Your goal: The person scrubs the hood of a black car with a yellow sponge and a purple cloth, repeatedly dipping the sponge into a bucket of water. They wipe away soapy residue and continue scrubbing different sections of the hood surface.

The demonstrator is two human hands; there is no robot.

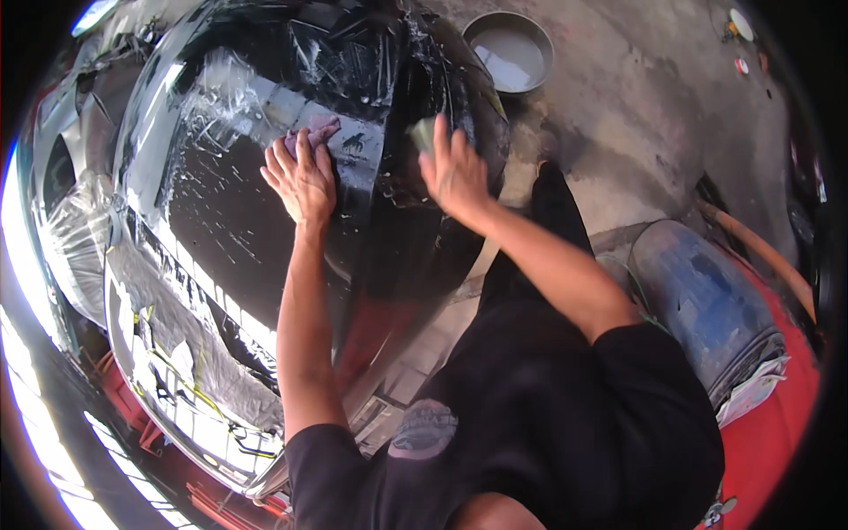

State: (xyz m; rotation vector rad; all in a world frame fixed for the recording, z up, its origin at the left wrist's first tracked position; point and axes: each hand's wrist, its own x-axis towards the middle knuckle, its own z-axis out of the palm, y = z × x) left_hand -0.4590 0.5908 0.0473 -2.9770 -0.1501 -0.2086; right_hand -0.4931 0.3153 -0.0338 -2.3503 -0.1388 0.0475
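A glossy black car (230,203) fills the left half of the view, wet and streaked with whitish suds or residue. My left hand (305,181) lies on its upper panel, its fingertips pressing a crumpled purple cloth (320,132) to the surface. To the right, over the car's sloping side, my right hand (457,172) grips a small pale-green pad or block (423,134). That hand and the pad are smeared by motion, so the pad's exact kind is unclear, as is whether it touches the paint.
A round metal basin (508,51) of cloudy water stands on the concrete floor (636,79) beyond the car. Right of me is a worn blue drum (702,296), with folded papers (751,389) against it, beside a red surface (773,450). Plastic sheeting (84,243) hangs at the far left.
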